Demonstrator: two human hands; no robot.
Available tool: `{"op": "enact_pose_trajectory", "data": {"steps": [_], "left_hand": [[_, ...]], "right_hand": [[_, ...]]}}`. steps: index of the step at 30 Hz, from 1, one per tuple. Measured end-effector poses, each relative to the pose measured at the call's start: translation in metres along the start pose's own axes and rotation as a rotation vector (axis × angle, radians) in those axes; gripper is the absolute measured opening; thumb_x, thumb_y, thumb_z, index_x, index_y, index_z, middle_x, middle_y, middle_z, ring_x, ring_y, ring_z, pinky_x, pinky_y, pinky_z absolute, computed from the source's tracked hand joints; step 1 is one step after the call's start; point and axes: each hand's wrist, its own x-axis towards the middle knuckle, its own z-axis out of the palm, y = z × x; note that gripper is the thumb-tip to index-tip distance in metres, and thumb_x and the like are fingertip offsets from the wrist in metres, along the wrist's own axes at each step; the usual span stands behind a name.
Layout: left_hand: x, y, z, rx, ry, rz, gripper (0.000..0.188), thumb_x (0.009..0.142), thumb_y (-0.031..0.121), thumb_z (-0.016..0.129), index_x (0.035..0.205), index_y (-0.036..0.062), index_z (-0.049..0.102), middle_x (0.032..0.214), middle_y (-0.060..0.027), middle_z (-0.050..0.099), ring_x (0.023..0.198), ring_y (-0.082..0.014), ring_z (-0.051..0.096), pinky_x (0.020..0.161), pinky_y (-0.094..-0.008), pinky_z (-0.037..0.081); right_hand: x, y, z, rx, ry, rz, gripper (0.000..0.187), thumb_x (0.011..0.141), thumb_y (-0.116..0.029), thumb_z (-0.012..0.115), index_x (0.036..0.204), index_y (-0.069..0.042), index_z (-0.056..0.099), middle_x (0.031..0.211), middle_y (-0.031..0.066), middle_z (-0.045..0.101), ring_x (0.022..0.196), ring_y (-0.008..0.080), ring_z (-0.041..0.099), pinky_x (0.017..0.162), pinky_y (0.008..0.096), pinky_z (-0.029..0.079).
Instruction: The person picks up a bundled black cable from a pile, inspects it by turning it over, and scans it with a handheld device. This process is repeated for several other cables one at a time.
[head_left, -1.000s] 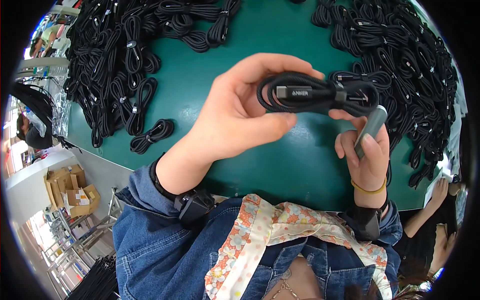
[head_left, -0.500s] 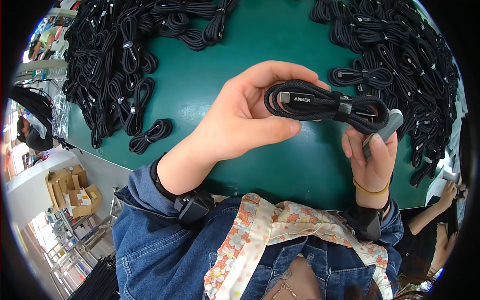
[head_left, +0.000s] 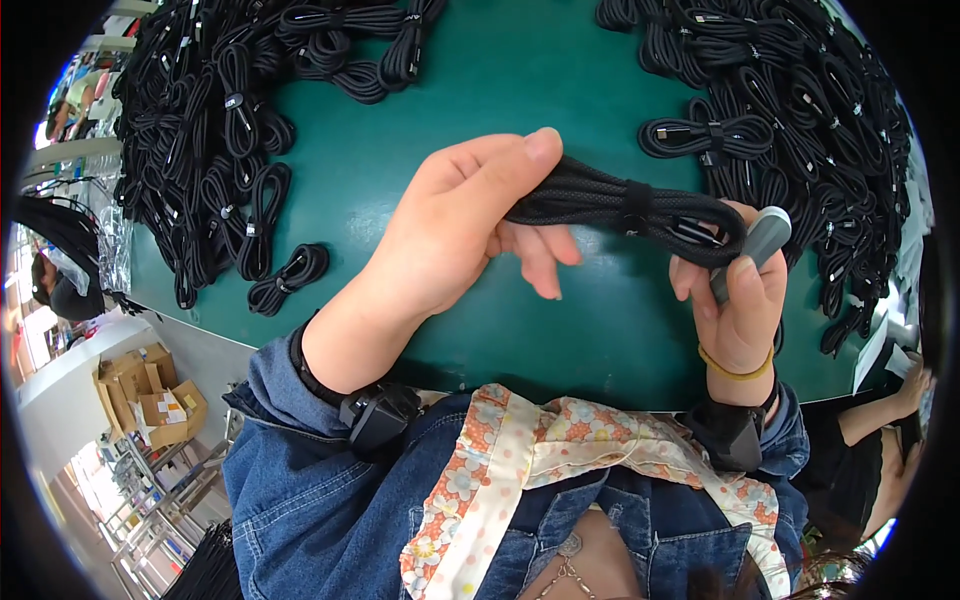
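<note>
A coiled black braided cable [head_left: 600, 200], bound round its middle by a black strap, is held up above the green table. My left hand [head_left: 465, 205] grips its left end between thumb and fingers, with the lower fingers hanging loose beneath. My right hand [head_left: 735, 290] is closed round a slim grey rounded tool [head_left: 766, 245], whose kind I cannot make out. Its fingers also touch the right end of the coil. A metal connector shows inside the right loop of the cable.
Heaps of similar coiled cables lie on the green table [head_left: 480, 90], one heap at the left [head_left: 190, 140] and one at the right [head_left: 800, 110]. A single coil [head_left: 290, 278] lies apart at the left. Cardboard boxes [head_left: 150, 395] stand beyond the table. Another person's arm [head_left: 885, 405] shows at the right.
The coil has been turned over, so the flat connector that faced me is out of sight. My left thumb has moved from below the coil to its top left end.
</note>
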Motion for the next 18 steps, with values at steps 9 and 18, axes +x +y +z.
{"op": "enact_pose_trajectory", "data": {"steps": [9,18], "left_hand": [[0.001,0.002,-0.006,-0.038,-0.067,-0.064,0.040,0.089,0.035,0.042,0.078,-0.0015,0.056,0.060,-0.0117,0.059,0.041,-0.0172,0.054,0.038,-0.0228,0.042],[0.009,0.004,-0.026,0.933,0.251,0.417,0.030,0.084,0.026,0.053,0.071,-0.0005,0.057,0.062,-0.0091,0.056,0.056,-0.0212,0.053,0.051,-0.0306,0.040]], "right_hand": [[-0.001,0.002,-0.001,-0.002,0.020,0.014,0.039,0.081,-0.025,0.053,0.099,0.009,0.049,0.060,0.0061,0.052,0.053,0.0091,0.048,0.053,0.0207,0.039],[0.004,-0.010,0.006,-0.192,-0.059,0.447,0.015,0.078,-0.009,0.055,0.087,0.003,0.055,0.070,0.0059,0.058,0.055,0.0086,0.056,0.046,0.0178,0.039]]}}
